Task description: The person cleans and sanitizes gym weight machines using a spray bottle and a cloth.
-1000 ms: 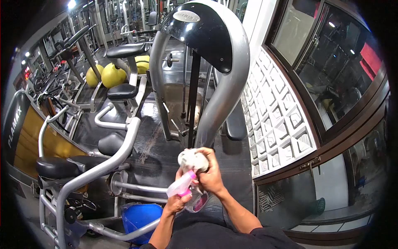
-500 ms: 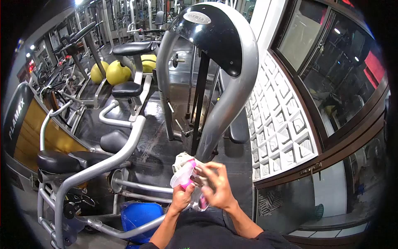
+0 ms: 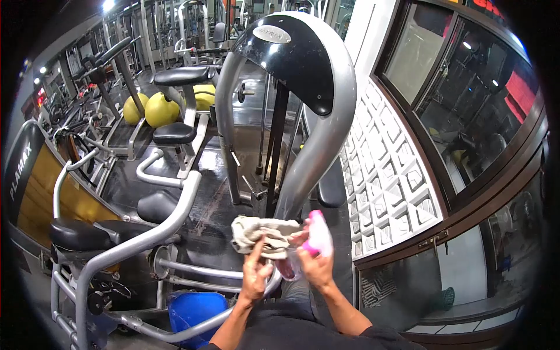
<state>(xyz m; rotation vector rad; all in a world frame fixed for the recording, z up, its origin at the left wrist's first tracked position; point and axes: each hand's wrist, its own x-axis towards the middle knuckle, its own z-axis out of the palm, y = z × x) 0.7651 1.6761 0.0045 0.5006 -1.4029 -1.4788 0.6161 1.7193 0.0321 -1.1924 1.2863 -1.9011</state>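
Observation:
My left hand (image 3: 255,275) is closed on a crumpled beige cloth (image 3: 262,234), which spreads out above its fingers. To its right, my right hand (image 3: 317,265) grips a spray bottle by its pink and white top (image 3: 318,234). The bottle's clear body (image 3: 287,268), with pinkish liquid, hangs between the two hands. The cloth's right end reaches close to the fingers of my right hand; whether they touch is unclear.
Ahead rises a grey and black exercise machine (image 3: 318,154). A curved grey frame (image 3: 169,224) with black pads runs along the left, above a blue bin (image 3: 198,312). Yellow balls (image 3: 161,109) lie farther back. A white patterned wall (image 3: 391,181) and windows are at right.
The spray bottle's top has gone from my left hand to my right hand and moved right. The cloth is now spread wider in my left hand. The camera view has shifted slightly.

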